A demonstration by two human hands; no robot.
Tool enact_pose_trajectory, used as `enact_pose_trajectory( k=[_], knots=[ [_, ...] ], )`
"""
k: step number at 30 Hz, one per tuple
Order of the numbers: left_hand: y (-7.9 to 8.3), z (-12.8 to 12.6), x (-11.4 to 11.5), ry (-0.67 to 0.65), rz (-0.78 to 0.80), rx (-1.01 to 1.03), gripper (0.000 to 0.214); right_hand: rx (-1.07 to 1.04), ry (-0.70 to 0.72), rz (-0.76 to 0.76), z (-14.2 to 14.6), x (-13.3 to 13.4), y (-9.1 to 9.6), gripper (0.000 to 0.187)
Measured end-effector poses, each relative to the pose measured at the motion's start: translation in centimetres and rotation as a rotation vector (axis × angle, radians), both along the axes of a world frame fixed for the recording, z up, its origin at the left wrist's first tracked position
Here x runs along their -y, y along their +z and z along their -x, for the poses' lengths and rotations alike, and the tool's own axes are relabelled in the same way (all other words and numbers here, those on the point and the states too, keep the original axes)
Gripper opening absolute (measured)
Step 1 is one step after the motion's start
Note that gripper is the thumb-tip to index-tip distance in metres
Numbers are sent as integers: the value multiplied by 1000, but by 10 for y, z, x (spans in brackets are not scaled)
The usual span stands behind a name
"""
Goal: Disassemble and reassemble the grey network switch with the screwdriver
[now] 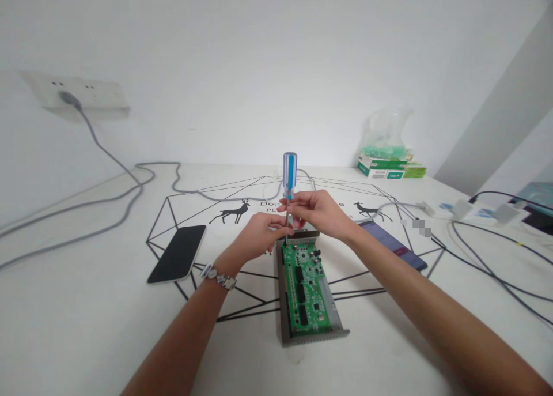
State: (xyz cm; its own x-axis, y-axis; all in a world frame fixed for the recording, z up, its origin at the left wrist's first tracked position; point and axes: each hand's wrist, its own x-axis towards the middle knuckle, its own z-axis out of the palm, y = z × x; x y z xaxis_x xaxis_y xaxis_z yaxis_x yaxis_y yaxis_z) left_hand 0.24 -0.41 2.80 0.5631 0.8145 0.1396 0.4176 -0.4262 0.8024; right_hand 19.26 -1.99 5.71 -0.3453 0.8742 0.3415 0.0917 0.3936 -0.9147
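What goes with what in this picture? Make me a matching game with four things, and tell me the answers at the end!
Things:
1. Screwdriver
2. Circuit board
3. Bracelet
4. Wall socket

Clues:
A. Silver, around the left wrist
B. Has a grey plug in it
C. Standing upright, with the fingers of the right hand at its shaft
D. Green, sitting in a grey metal frame

Right pairs: 1-C, 2-D, 3-A, 4-B.

Right hand (318, 211) gripping upright screwdriver (290, 171) by shaft, left hand (259, 234) near tip; green PCB (310, 289) in metal chassis (284, 310).
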Motion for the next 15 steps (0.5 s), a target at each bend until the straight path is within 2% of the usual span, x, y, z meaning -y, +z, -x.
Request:
enact_pose_trajectory(
  k=[4, 11, 15],
  knots=[
    [0, 1, -1, -2, -16, -25, 29, 46, -55, -48, 0, 0, 0, 30],
    [1, -4, -2, 157, -261, -42, 35, 129, -252, -173, 5, -3, -11, 24],
    [-3, -3, -3, 140, -194, -23, 31, 127, -319, -194, 9, -3, -14, 24]
  ],
)
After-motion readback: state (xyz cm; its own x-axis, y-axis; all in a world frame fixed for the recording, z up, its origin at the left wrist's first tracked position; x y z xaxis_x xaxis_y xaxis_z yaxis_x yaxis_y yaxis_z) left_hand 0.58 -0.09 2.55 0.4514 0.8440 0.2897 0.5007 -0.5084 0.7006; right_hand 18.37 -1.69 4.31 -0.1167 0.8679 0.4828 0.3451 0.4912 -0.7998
